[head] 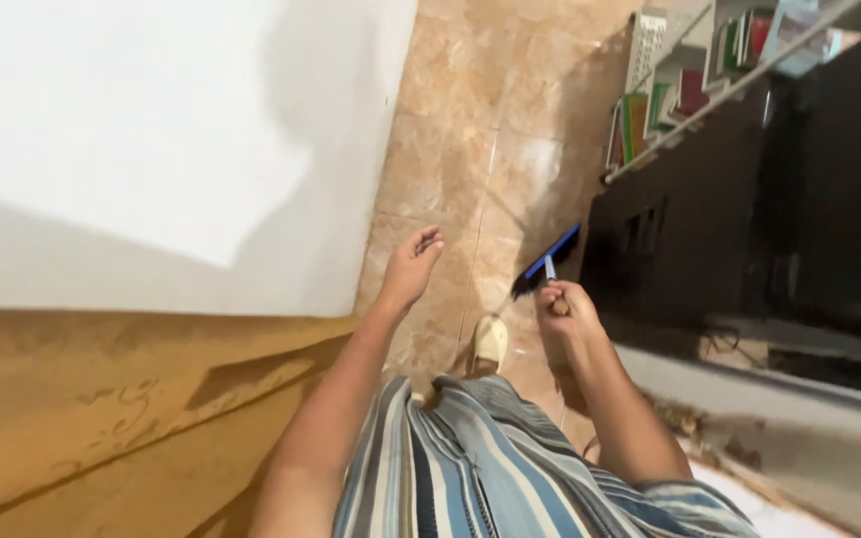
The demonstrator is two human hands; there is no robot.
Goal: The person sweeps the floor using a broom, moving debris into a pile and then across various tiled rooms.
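While right hand [562, 311] grips broom [547, 261] beside dark cabinet [690, 239], left hand [413, 267] hangs released near wall [151, 149].

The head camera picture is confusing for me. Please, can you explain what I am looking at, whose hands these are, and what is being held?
There is no machine here. A person wears one camera on the head, and it looks down along the body, so you see the striped garment at the bottom and both arms reaching forward.

The right hand grips the handle of a blue broom, whose dark bristles rest on the brown tiled floor. The left hand is open, holds nothing and hangs in the air above the tiles.

Below the hands, one foot in a pale slipper stands on the floor. On the left is a white wall with a yellowish surface under it. On the right is dark furniture, and beyond it a shelf with books.
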